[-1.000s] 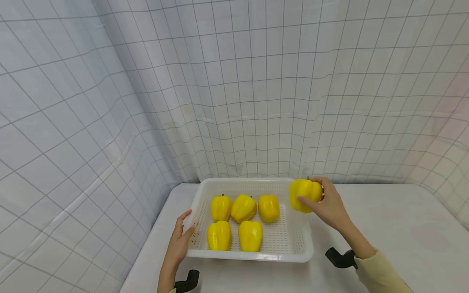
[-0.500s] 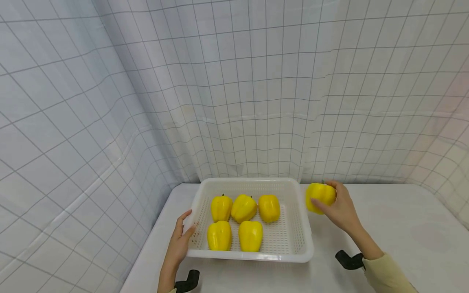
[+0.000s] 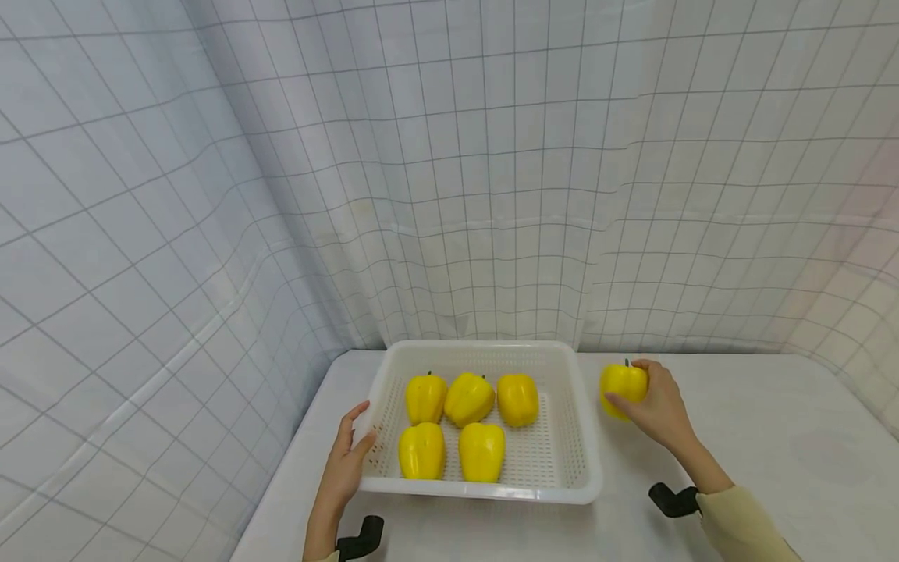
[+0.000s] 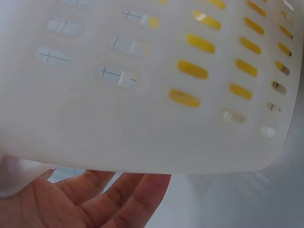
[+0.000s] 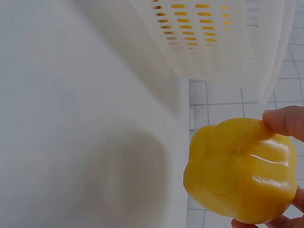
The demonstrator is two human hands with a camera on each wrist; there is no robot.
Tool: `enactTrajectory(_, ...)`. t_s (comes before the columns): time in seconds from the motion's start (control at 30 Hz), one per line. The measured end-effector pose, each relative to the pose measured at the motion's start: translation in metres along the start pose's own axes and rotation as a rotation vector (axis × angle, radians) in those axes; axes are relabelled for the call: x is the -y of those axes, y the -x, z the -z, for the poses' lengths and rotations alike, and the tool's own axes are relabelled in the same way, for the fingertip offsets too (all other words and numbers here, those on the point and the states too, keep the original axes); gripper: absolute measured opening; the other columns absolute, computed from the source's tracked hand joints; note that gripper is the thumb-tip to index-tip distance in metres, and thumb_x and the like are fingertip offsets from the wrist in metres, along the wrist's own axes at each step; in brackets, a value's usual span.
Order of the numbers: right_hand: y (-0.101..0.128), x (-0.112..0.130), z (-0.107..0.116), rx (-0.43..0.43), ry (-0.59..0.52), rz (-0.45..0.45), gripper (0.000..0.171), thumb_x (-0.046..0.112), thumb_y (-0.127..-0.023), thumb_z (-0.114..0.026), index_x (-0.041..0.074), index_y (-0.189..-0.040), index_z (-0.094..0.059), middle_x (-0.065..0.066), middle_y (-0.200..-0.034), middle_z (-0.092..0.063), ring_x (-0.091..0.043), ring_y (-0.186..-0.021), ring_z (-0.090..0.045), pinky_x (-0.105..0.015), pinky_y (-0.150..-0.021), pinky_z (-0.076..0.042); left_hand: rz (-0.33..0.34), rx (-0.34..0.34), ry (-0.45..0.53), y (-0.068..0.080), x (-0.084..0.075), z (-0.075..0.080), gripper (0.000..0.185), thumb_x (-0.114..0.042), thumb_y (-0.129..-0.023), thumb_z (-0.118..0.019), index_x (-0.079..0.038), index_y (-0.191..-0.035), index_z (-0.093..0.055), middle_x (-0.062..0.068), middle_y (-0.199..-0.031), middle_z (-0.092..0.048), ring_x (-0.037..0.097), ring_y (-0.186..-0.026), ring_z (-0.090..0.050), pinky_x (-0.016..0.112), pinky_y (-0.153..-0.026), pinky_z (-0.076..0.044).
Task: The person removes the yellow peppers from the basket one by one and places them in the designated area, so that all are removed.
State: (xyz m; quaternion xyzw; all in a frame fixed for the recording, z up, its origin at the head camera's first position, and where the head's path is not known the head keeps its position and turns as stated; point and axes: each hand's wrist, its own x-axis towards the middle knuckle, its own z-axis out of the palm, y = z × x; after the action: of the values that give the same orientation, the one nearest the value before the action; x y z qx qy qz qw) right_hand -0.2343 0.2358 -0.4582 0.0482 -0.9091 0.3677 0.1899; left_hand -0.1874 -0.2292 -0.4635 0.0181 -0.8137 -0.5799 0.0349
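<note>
A white perforated basket (image 3: 544,495) holds several yellow bell peppers (image 3: 481,453) in two rows. My left hand (image 3: 342,464) grips its left side, the thumb over the rim. In the left wrist view, the fingers (image 4: 154,190) of that hand show past the edge of the basket wall (image 4: 118,137). To the right of the basket, my right hand (image 3: 659,404) holds another yellow bell pepper (image 3: 623,388), stem up, between thumb and fingers. In the right wrist view this pepper (image 5: 237,171) appears raised from the table, its shadow lying apart from it.
Everything stands on a white-covered table (image 3: 758,437). A white curtain with a grid pattern (image 3: 492,195) hangs at the back and sides. Each wrist wears a black mount (image 3: 673,499).
My right hand has carried the bell pepper rightward from over the basket's far right corner, then lowered it beside the basket. My left hand and the basket have stayed put.
</note>
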Motion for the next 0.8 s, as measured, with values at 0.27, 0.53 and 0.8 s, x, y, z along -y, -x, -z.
enactTrajectory(0.27,-0.001,-0.015,-0.008,0.037,0.013,-0.042,0.068,0.021,-0.077,-0.077,-0.012,-0.125,-0.042,-0.033,-0.114,-0.047,-0.043,-0.096,-0.046,-0.053,-0.076,-0.040,0.001,0.006,-0.004,-0.003,0.003,0.000,0.051,-0.012,-0.100,-0.045,-0.015,-0.148,-0.027,0.022,-0.149,-0.026,0.044,-0.130,-0.029,0.063,-0.099,-0.025)
enactTrajectory(0.53,0.000,-0.027,-0.019,0.062,0.024,-0.069,0.069,0.023,-0.079,-0.075,-0.010,-0.128,-0.042,-0.034,-0.116,-0.045,-0.044,-0.099,-0.045,-0.056,-0.079,-0.039,0.007,0.006,-0.002,-0.002,0.003,0.000,0.051,-0.013,-0.100,-0.045,-0.015,-0.148,-0.027,0.022,-0.148,-0.027,0.044,-0.130,-0.028,0.062,-0.098,-0.026)
enactTrajectory(0.8,-0.001,-0.035,-0.028,0.065,0.045,-0.031,0.071,0.029,-0.082,-0.071,-0.005,-0.136,-0.039,-0.035,-0.123,-0.042,-0.050,-0.105,-0.043,-0.063,-0.080,-0.037,-0.001,0.005,0.003,0.000,0.000,0.000,0.050,-0.012,-0.100,-0.045,-0.015,-0.147,-0.028,0.022,-0.146,-0.031,0.041,-0.125,-0.036,0.059,-0.096,-0.030)
